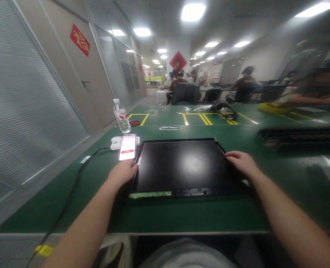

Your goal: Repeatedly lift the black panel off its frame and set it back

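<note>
There was the screen (178, 163), face up above the table (192, 217), squarely between two hands! The left hand (122, 172) pinched its left edge, the right hand (244, 163) pinched the right one, their undersides hidden; whether the screen touched the table, I couldn't tell. Just beyond the left hand glowed the phone (128, 149), with the bottle (122, 118) standing behind it.

I count one black screen (176, 165), flat on a green table (195, 217) — left hand (123, 173) and right hand (242, 162) gripping its side edges. Also one lit phone (127, 148), near the left hand; I log one water bottle (122, 118), standing — red scissors (134, 123) beside it.
</note>
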### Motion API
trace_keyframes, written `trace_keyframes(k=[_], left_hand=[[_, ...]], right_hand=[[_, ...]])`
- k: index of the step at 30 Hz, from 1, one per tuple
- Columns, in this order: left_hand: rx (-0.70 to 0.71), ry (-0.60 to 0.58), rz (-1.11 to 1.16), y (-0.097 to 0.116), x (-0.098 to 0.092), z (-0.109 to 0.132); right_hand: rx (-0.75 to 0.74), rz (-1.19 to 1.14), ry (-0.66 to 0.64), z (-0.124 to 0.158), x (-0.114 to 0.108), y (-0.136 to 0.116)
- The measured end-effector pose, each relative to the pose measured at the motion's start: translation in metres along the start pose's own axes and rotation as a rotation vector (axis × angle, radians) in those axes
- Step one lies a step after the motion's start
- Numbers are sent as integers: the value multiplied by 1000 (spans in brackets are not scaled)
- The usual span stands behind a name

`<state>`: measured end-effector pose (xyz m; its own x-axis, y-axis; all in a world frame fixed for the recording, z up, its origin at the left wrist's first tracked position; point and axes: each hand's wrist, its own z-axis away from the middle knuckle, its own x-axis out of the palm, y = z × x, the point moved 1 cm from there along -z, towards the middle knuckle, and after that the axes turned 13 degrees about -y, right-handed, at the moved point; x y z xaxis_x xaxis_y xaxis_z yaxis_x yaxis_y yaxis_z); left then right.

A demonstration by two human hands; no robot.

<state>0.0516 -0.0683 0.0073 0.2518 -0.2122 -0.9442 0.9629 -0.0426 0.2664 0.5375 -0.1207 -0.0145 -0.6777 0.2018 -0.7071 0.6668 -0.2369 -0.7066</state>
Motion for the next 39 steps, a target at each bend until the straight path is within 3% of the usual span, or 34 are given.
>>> trace_keyframes(k=[10, 16, 22, 29, 39], left_hand=[[70, 28, 157, 2, -3, -2], [53, 70, 419, 8, -8, 3], [2, 77, 812, 7, 1, 2], [-66, -17, 1251, 11, 10, -1], [-126, -45, 1465, 19, 7, -2]], right_hand=[[-6, -4, 46, -3, -1, 6], [-7, -33, 48, -4, -2, 9], [-21, -21, 57, -5, -1, 9], [-10, -8, 48, -3, -1, 6], [-22, 12, 50, -2, 0, 7]])
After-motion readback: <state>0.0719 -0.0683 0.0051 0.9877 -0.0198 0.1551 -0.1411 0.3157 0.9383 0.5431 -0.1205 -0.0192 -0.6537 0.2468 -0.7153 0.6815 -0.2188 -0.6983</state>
